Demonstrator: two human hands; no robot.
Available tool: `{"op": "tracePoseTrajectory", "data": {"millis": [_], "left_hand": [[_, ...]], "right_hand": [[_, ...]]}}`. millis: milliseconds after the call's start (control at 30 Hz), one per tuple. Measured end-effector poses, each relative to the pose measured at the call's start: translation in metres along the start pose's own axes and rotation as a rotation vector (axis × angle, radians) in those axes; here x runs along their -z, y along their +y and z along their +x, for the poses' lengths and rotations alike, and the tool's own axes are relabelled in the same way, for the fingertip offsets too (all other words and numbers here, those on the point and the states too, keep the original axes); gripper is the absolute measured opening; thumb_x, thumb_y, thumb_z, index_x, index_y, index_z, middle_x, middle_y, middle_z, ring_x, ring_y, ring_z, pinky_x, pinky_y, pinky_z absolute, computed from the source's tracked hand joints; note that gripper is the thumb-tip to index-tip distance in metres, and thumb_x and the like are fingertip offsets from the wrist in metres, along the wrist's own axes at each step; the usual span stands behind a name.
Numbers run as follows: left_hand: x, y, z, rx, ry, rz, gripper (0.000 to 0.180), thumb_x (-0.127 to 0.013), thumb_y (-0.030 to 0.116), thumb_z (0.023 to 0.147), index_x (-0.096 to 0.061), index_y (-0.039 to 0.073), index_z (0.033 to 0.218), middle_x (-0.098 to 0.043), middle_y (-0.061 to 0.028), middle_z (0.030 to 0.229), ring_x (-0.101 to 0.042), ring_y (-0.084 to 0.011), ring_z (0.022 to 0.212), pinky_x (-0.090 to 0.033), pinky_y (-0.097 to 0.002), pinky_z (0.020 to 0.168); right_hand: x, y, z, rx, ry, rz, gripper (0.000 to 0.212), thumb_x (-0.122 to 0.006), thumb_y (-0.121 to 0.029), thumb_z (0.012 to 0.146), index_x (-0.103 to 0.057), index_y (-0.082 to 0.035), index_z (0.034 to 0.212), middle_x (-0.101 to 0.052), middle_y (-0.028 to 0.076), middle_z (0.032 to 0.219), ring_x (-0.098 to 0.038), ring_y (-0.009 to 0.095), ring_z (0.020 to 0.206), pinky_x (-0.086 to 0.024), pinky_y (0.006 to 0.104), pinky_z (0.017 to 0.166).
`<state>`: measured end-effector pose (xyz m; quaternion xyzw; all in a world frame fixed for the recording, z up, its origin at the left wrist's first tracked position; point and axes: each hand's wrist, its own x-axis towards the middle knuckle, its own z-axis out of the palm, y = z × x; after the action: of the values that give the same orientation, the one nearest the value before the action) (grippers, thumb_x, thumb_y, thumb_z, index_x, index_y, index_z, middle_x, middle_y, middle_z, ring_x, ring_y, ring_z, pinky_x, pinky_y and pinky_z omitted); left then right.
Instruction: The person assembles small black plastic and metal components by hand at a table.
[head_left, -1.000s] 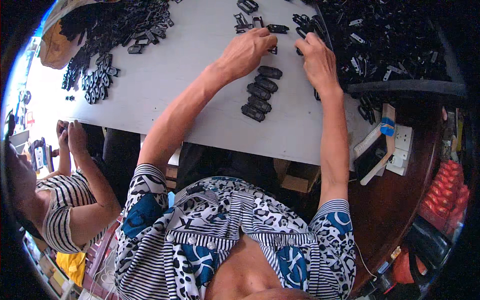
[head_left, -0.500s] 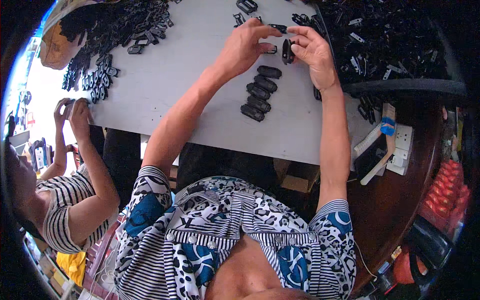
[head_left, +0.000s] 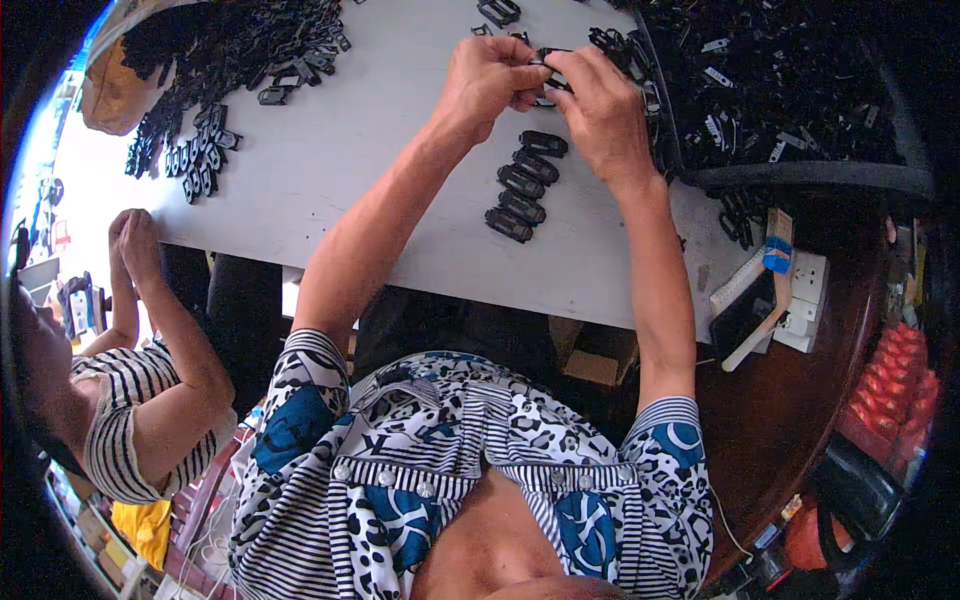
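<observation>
Black part [head_left: 557,83] is over the table [head_left: 380,110], pinched by the fingers of the left hand [head_left: 492,85] and right hand [head_left: 603,108]; looks light, stiff, maybe slick, so I'd grip its ends

Small assembly workshop, by all signs. Broad pale worktable [head_left: 580,270] spans the upper half. At 10–11 o'clock, a heap of small black parts [head_left: 230,60], great numbers, much alike. At 2, a dark bin [head_left: 800,175] full of more, a few pale strips among them. Just past 12, a row of five black pieces [head_left: 521,181], near-identical, lined up: repeat work. At 8–9, a second person [head_left: 150,415] in a striped top, hands together by the table's edge. At 3, white socket block [head_left: 805,300] on dark brown surface. Toward 4, below the table, a cardboard box [head_left: 592,366].
</observation>
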<state>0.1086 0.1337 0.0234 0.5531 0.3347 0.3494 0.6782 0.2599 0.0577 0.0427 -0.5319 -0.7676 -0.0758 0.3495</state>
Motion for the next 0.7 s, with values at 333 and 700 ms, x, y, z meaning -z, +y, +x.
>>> {"op": "tracePoseTrajectory", "data": {"millis": [333, 700], "left_hand": [[0.006, -0.014, -0.014, -0.267, 0.033, 0.607, 0.022, -0.073, 0.013, 0.084, -0.068, 0.001, 0.102, -0.063, -0.0008, 0.078, -0.056, -0.0089, 0.067, -0.045, -0.0246, 0.061], [0.007, -0.017, -0.007, -0.01, -0.022, 0.013, 0.019, -0.075, 0.012, 0.083, -0.068, 0.001, 0.096, -0.065, -0.0029, 0.08, -0.058, -0.0116, 0.067, -0.047, -0.0269, 0.062]], "right_hand": [[-0.01, 0.014, -0.017, -0.612, -0.017, 0.68, 0.019, -0.062, 0.001, 0.087, -0.067, -0.005, 0.104, -0.063, 0.004, 0.089, -0.063, 0.011, 0.073, -0.053, 0.0239, 0.057], [-0.009, 0.007, -0.012, -0.306, -0.028, 0.308, 0.029, -0.071, -0.002, 0.078, -0.064, -0.004, 0.107, -0.063, 0.011, 0.095, -0.064, 0.025, 0.081, -0.052, 0.0339, 0.071]]}}
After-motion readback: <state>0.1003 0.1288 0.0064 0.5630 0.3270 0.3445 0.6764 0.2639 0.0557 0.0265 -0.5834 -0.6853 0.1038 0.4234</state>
